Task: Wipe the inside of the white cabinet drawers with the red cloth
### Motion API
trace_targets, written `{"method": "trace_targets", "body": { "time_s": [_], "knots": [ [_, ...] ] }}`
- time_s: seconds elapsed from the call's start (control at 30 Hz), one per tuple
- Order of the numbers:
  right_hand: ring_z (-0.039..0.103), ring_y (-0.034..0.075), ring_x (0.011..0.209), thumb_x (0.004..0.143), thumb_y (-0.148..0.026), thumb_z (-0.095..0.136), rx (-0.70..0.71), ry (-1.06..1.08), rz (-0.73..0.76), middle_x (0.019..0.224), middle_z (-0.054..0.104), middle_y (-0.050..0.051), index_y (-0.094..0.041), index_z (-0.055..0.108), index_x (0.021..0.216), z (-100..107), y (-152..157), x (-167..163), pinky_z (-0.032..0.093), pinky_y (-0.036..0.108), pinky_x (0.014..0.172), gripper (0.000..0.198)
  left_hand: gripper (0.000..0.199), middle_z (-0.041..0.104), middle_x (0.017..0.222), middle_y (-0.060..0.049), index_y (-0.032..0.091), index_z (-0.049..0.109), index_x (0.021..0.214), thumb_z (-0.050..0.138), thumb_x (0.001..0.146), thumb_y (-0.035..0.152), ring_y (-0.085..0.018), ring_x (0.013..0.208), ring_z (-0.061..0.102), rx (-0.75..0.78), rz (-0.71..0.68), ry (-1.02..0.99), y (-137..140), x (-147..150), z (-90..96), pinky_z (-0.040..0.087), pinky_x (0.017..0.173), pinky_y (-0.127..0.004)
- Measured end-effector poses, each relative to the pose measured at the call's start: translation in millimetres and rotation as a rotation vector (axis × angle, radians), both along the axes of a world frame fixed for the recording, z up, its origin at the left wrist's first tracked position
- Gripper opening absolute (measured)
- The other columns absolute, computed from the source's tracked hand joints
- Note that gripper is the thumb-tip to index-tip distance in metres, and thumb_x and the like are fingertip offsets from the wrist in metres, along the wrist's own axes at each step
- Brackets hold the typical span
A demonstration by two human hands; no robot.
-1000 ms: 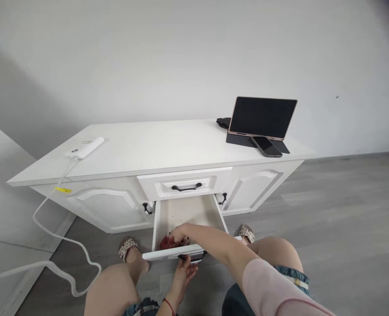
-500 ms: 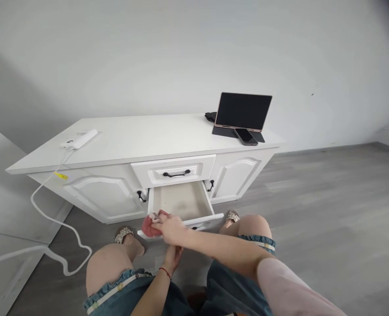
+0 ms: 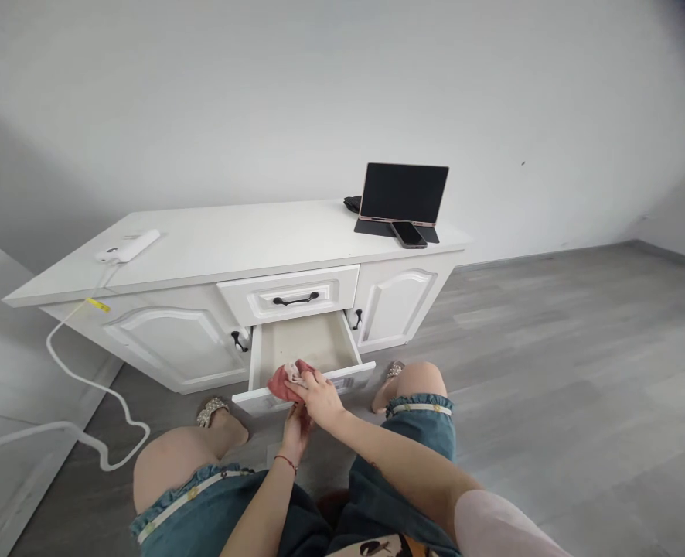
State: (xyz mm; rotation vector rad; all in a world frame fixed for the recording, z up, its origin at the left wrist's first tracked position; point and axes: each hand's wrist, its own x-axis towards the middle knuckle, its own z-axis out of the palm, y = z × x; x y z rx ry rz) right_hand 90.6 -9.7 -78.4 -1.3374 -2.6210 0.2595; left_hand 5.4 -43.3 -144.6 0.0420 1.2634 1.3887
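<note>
The person wears a plain pale pink sleeve on the right arm, a thin red bracelet on the left wrist, and blue-green shorts with ruffled hems, each edged by a cream band dotted with small yellowish shapes. The sandals have pale, textured straps.

No legible text anywhere, even on the yellow tag.
</note>
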Motion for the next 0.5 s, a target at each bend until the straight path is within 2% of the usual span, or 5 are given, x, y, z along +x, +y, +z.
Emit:
{"method": "trace_targets", "body": {
  "time_s": [0.1, 0.23, 0.37, 0.43, 0.5],
  "knots": [
    [0.049, 0.028, 0.112, 0.095, -0.024, 0.045, 0.088, 0.052, -0.084, 0.126, 0.056, 0.009, -0.043, 0.041, 0.145, -14.8, -2.1, 26.0, 0.052, 0.038, 0.083, 0.054, 0.02, 0.065, 0.07, -0.002, 0.018, 0.055, 0.068, 0.057, 0.084, 0.006, -0.015, 0.067, 0.066, -0.011, 0.019, -0.082, 0.2, -4.1, -10.0, 0.055, 0.075, -0.031],
    [0.052, 0.026, 0.108, 0.089, -0.013, 0.047, 0.232, 0.17, -0.251, 0.113, 0.059, 0.012, -0.033, 0.052, 0.139, -45.6, -3.9, 58.9, 0.05, 0.036, 0.085, 0.054, 0.019, 0.07, 0.071, -0.004, 0.019, 0.059, 0.073, 0.054, 0.09, 0.01, -0.014, 0.066, 0.068, -0.045, 0.019, -0.144, 5.0, -7.1, -15.5, 0.057, 0.073, -0.029],
    [0.056, 0.024, 0.097, 0.085, -0.009, 0.043, 0.326, 0.381, -0.54, 0.103, 0.057, 0.011, -0.021, 0.065, 0.119, -75.6, -2.5, 83.9, 0.05, 0.034, 0.08, 0.042, 0.015, 0.072, 0.071, -0.005, 0.018, 0.061, 0.079, 0.054, 0.092, 0.014, -0.013, 0.065, 0.07, -0.069, 0.006, -0.143, 7.5, -6.5, -17.5, 0.057, 0.068, -0.025],
    [0.055, 0.025, 0.099, 0.083, -0.01, 0.043, 0.344, 0.504, -0.705, 0.104, 0.055, 0.012, -0.017, 0.064, 0.111, -84.6, -2.2, 88.0, 0.05, 0.036, 0.08, 0.035, 0.015, 0.072, 0.071, -0.005, 0.018, 0.061, 0.079, 0.055, 0.092, 0.014, -0.013, 0.066, 0.071, -0.065, 0.009, -0.14, 7.5, -6.2, -17.7, 0.057, 0.07, -0.025],
    [0.054, 0.027, 0.104, 0.08, -0.012, 0.045, 0.326, 0.612, -0.798, 0.108, 0.052, 0.014, -0.014, 0.06, 0.106, -89.5, -3.5, 85.6, 0.048, 0.039, 0.085, 0.03, 0.016, 0.073, 0.072, -0.004, 0.018, 0.06, 0.079, 0.055, 0.092, 0.014, -0.013, 0.068, 0.071, -0.056, 0.012, -0.136, 6.7, -6.0, -17.7, 0.058, 0.071, -0.025]
  ]
}}
